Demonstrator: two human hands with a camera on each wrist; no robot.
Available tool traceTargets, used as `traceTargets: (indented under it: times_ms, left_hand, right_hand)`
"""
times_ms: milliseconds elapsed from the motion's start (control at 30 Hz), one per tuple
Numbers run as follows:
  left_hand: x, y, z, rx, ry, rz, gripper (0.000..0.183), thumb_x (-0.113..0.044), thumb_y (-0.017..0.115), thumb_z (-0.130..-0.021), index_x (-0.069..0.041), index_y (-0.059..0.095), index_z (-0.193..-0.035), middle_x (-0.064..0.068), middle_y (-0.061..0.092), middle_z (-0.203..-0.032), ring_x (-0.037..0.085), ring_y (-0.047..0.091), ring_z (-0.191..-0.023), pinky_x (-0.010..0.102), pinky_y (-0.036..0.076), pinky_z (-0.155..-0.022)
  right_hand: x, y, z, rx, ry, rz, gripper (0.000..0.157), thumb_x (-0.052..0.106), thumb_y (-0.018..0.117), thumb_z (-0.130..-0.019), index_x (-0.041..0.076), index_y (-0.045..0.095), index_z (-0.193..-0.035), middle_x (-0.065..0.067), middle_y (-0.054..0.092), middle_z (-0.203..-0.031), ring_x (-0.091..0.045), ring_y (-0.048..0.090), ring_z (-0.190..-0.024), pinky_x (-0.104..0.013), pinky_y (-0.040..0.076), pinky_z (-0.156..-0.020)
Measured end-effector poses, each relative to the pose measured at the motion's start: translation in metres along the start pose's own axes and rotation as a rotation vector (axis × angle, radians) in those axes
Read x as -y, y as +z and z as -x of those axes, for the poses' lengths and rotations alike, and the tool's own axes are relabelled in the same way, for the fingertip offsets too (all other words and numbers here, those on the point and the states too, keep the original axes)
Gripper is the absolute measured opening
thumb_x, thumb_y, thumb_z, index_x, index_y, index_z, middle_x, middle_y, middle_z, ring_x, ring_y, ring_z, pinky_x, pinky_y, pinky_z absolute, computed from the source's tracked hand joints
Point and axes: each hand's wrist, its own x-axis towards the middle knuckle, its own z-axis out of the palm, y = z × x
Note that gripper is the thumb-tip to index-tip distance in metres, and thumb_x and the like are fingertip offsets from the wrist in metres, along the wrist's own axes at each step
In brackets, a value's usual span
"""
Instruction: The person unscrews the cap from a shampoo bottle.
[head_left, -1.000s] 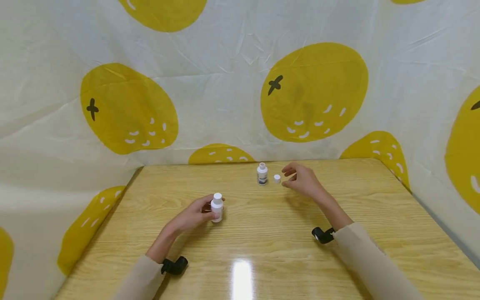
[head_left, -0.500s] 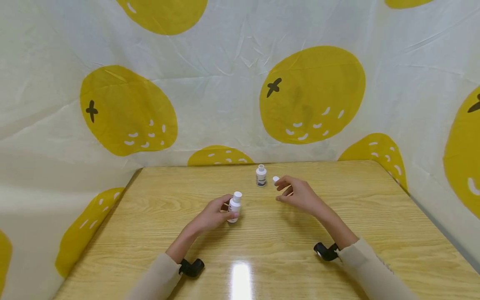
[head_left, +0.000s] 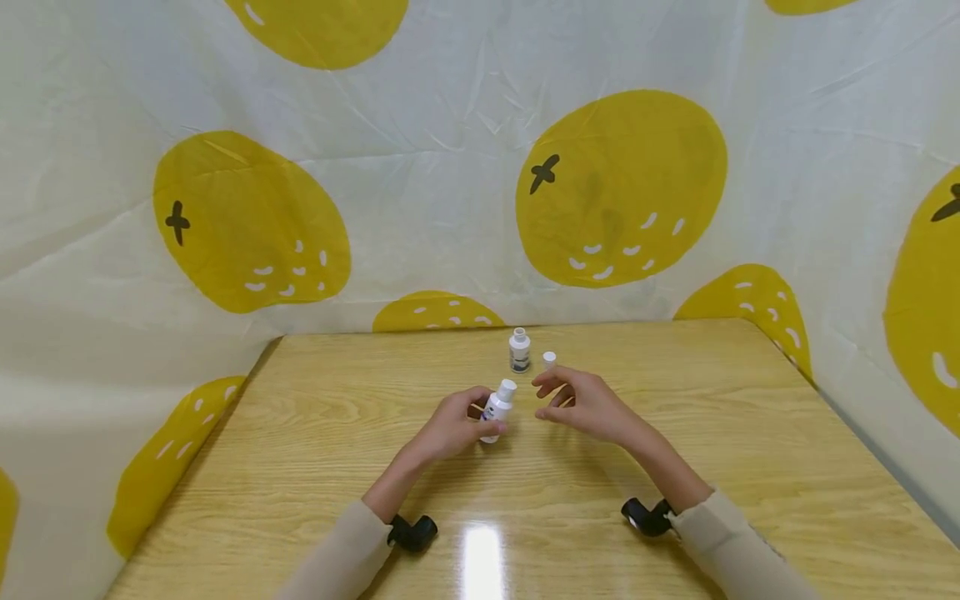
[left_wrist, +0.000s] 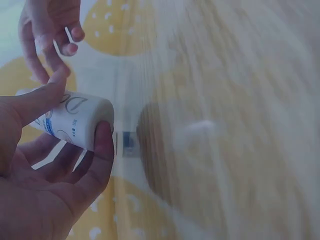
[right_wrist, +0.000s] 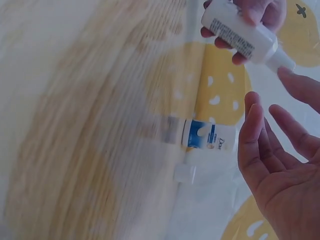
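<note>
My left hand [head_left: 456, 425] grips a small white bottle [head_left: 495, 411] with a white cap on, tilted to the right; in the left wrist view the thumb and fingers wrap round its labelled body [left_wrist: 67, 117]. My right hand [head_left: 588, 404] is just to the right of that bottle, fingers loosely bent and spread, holding nothing. Its thumb is close to the bottle's cap [right_wrist: 280, 61] in the right wrist view. Further back, a second white bottle [head_left: 519, 352] stands upright with its neck uncapped. A loose white cap [head_left: 550, 359] lies beside it, partly behind my right hand's fingers.
The wooden table [head_left: 315, 417] reaches back to a white curtain [head_left: 420, 233] printed with yellow fruit. Black wrist cameras [head_left: 412, 533] sit on both forearms. A bright light reflection shows on the near part of the tabletop.
My left hand has carried the capped bottle to the right and tilted it. My right hand has come away from the loose cap, moving left and nearer, towards the held bottle.
</note>
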Motion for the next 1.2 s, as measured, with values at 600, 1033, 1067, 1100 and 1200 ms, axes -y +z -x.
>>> traceTargets:
  times_ms: [600, 1033, 1067, 1100, 1200]
  left_hand:
    - [-0.006, 0.012, -0.004, 0.028, 0.088, -0.096, 0.032, -0.025, 0.086, -0.086, -0.014, 0.073, -0.113, 0.003, 0.074, -0.105, 0.014, 0.068, -0.091, 0.026, 0.056, -0.074]
    - [-0.005, 0.014, -0.002, 0.054, 0.080, -0.116, 0.035, -0.025, 0.086, -0.086, -0.015, 0.072, -0.116, 0.003, 0.074, -0.107, 0.016, 0.069, -0.092, 0.026, 0.056, -0.073]
    - [-0.005, 0.014, -0.002, 0.054, 0.082, -0.118, 0.036, -0.025, 0.087, -0.086, -0.014, 0.072, -0.117, 0.003, 0.074, -0.108, 0.015, 0.069, -0.092, 0.026, 0.056, -0.074]
    - [-0.005, 0.014, -0.002, 0.054, 0.083, -0.119, 0.037, -0.025, 0.087, -0.086, -0.014, 0.072, -0.118, 0.003, 0.074, -0.108, 0.015, 0.069, -0.092, 0.026, 0.056, -0.075]
    - [-0.005, 0.013, -0.003, 0.056, 0.079, -0.118, 0.039, -0.022, 0.087, -0.085, -0.014, 0.072, -0.120, 0.004, 0.074, -0.109, 0.016, 0.069, -0.093, 0.028, 0.057, -0.076]
  right_hand:
    - [0.002, 0.019, -0.003, -0.022, 0.016, -0.150, 0.040, 0.022, 0.072, -0.098, 0.001, 0.063, -0.131, -0.019, 0.070, -0.110, -0.021, 0.070, -0.085, -0.042, 0.063, -0.073]
    - [0.005, 0.020, -0.004, -0.020, -0.016, -0.091, 0.032, 0.025, 0.071, -0.099, -0.002, 0.070, -0.117, -0.009, 0.074, -0.094, -0.039, 0.069, -0.083, -0.038, 0.060, -0.068]
    - [0.005, 0.020, -0.005, -0.023, -0.017, -0.081, 0.031, 0.025, 0.071, -0.099, -0.001, 0.071, -0.115, -0.009, 0.074, -0.093, -0.038, 0.069, -0.082, -0.034, 0.059, -0.067]
    - [0.005, 0.019, -0.005, -0.026, -0.017, -0.074, 0.029, 0.025, 0.071, -0.099, 0.000, 0.072, -0.114, -0.008, 0.074, -0.092, -0.038, 0.069, -0.082, -0.031, 0.058, -0.066]
    - [0.004, 0.019, -0.005, -0.031, -0.016, -0.062, 0.027, 0.026, 0.071, -0.099, 0.002, 0.073, -0.112, -0.007, 0.073, -0.091, -0.037, 0.069, -0.081, -0.027, 0.055, -0.063]
